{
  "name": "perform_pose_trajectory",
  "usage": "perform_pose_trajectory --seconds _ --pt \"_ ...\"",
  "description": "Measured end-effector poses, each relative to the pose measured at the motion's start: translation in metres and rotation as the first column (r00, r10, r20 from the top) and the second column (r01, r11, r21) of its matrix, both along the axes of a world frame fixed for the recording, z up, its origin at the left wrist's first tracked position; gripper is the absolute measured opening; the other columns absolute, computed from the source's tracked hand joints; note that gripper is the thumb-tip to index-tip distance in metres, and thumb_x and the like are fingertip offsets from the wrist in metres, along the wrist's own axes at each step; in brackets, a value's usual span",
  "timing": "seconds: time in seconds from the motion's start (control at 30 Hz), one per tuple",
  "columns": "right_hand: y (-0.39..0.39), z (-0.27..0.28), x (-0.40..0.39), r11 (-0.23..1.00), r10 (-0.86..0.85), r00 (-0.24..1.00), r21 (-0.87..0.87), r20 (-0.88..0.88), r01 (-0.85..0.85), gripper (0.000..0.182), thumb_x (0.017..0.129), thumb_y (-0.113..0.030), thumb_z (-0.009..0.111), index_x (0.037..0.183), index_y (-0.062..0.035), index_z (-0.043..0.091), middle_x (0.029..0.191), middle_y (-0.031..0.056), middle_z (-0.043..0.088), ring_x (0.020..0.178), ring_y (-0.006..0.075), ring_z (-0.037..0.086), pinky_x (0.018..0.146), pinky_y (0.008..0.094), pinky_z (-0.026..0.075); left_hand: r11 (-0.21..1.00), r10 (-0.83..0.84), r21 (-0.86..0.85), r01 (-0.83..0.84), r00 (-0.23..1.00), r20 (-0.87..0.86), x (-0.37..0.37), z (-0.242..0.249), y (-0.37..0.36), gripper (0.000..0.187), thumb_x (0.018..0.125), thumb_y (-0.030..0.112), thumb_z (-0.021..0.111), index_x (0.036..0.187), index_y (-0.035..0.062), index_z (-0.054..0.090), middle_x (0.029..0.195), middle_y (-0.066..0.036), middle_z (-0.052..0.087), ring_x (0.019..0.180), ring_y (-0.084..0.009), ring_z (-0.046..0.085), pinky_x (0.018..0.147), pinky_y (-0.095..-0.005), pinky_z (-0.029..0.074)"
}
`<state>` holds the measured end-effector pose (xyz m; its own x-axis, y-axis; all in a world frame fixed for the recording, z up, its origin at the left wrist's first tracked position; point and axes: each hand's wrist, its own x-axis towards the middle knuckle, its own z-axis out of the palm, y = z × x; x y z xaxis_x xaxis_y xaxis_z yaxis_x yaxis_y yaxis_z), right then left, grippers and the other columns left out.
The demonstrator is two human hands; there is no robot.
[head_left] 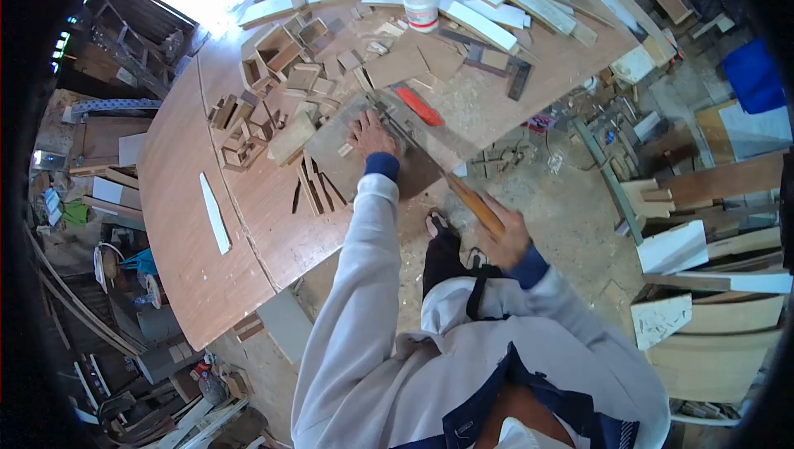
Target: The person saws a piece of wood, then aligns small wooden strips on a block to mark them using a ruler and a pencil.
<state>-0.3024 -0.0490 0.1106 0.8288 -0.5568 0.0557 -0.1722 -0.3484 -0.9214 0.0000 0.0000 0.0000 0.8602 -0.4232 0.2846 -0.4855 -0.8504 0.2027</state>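
My right hand (506, 232) is wrapped round the straight yellowish wooden handle of a pull saw (477, 203), in front of my body at the table's edge. Its long narrow blade slants up and left over a thin board (335, 128). On that board my left hand (372, 136) lies flat, fingers spread, just left of the blade. A small wood offcut (346, 150) rests by its fingertips. Right of the blade is a long red object (419, 107). Thin wooden strips (313, 184) stand near my left forearm.
Small wooden box frames (281, 50) and block pieces cover the table's (178, 201) middle. At the back stand a white tub (420, 9) with sticks and long white boards (480, 23). A white strip (214, 213) lies left. Boards (674, 246) are stacked along the right floor.
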Motion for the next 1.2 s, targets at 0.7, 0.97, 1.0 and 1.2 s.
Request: perform_pose_trajectory --seconds 0.7,0.97,1.0,1.2 --pt "-0.004 -0.008 0.004 0.997 0.003 0.987 -0.081 -0.161 -0.016 0.048 0.072 -0.002 0.057 0.119 0.0034 0.05 0.094 0.0231 0.063 0.076 0.0353 0.064 0.067 0.0348 0.052 0.998 0.024 0.054 -0.021 0.998 -0.059 -0.015 0.001 0.003 0.047 0.064 0.009 0.064 0.108 0.0131 0.047 0.114 -0.006 0.046 0.112 -0.0286 0.04 0.086 -0.0488 0.033" --pt "-0.009 -0.024 0.009 0.997 -0.053 0.998 0.06 0.041 0.05 0.047 0.073 -0.003 0.057 0.119 0.0038 0.051 0.097 0.0266 0.061 0.086 0.0329 0.065 0.07 0.0312 0.051 0.997 0.02 0.071 -0.02 1.0 0.006 -0.008 -0.008 0.004 0.059 0.056 0.012 0.07 0.109 0.0105 0.045 0.114 -0.01 0.044 0.112 -0.0298 0.04 0.089 -0.05 0.032" --pt "-0.009 -0.027 0.007 0.998 -0.055 0.996 0.046 0.076 0.051 0.047 0.073 -0.002 0.057 0.119 0.0036 0.052 0.096 0.026 0.062 0.085 0.0315 0.066 0.07 0.031 0.051 0.997 0.018 0.069 -0.019 1.0 0.01 -0.009 0.001 0.003 0.059 0.056 0.012 0.07 0.109 0.0105 0.045 0.114 -0.01 0.044 0.112 -0.0298 0.04 0.089 -0.05 0.032" --pt "-0.009 -0.028 -0.012 0.996 -0.065 0.993 0.067 0.101 0.058 0.05 0.072 -0.001 0.057 0.122 0.0009 0.05 0.095 0.0241 0.062 0.077 0.0272 0.067 0.066 0.0305 0.051 0.992 -0.087 -0.099 0.08 0.994 -0.066 -0.017 0.015 0.01 0.046 0.068 0.01 0.06 0.111 0.0106 0.047 0.115 -0.011 0.044 0.11 -0.0342 0.041 0.087 -0.0533 0.033"
